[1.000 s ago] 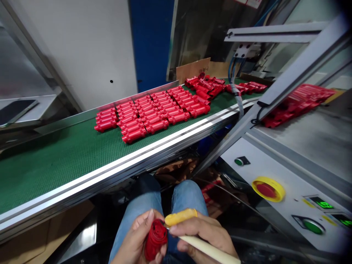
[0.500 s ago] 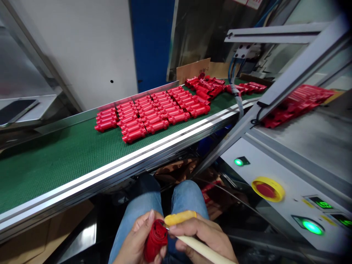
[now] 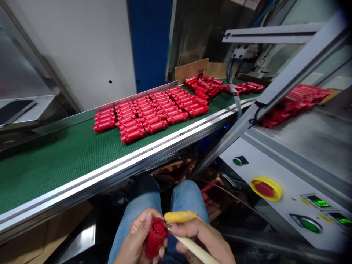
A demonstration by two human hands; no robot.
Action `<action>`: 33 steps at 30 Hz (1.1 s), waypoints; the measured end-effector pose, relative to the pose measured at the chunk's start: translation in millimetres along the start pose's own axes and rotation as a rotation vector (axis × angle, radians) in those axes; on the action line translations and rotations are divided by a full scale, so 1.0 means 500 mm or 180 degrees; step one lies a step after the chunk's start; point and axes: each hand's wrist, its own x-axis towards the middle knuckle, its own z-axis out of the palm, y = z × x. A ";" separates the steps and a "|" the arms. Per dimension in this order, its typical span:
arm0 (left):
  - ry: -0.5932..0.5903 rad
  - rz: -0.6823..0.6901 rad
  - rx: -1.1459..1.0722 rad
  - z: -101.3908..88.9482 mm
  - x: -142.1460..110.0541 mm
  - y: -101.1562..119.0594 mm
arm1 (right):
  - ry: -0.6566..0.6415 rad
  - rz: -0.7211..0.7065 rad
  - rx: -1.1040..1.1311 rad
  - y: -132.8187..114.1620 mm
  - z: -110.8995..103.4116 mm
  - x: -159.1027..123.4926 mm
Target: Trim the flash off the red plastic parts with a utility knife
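While the left hand (image 3: 140, 233) grip wraps round a hollow red plastic-looking cylinder (image 3: 154, 242) above the jeans-clad lap (image 3: 187, 198), the right hand (image 3: 203, 236) grip pinches a cream-handled tool (image 3: 196, 249), its metal tip at the cylinder's rim. Cylinder probably light, stiff, slightly slippery; end details maybe fragile, so best held round the barrel. Green conveyor belt (image 3: 63, 157) carries rows of red parts (image 3: 156, 112). Control panel (image 3: 286, 212) right; pale wall panel (image 3: 90, 47), blue panel (image 3: 150, 40) behind.
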 end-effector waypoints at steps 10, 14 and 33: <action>0.0174 -0.0636 0.0283 0.013 -0.003 0.020 | -0.0703 -0.0192 0.0209 -0.023 -0.047 0.036; 0.0228 -0.0328 0.0530 0.019 0.000 0.020 | -0.0639 0.0958 0.1913 -0.014 -0.012 0.024; -0.0011 0.1156 0.2262 0.006 -0.003 0.064 | -0.1265 0.3199 0.1662 -0.022 0.009 0.064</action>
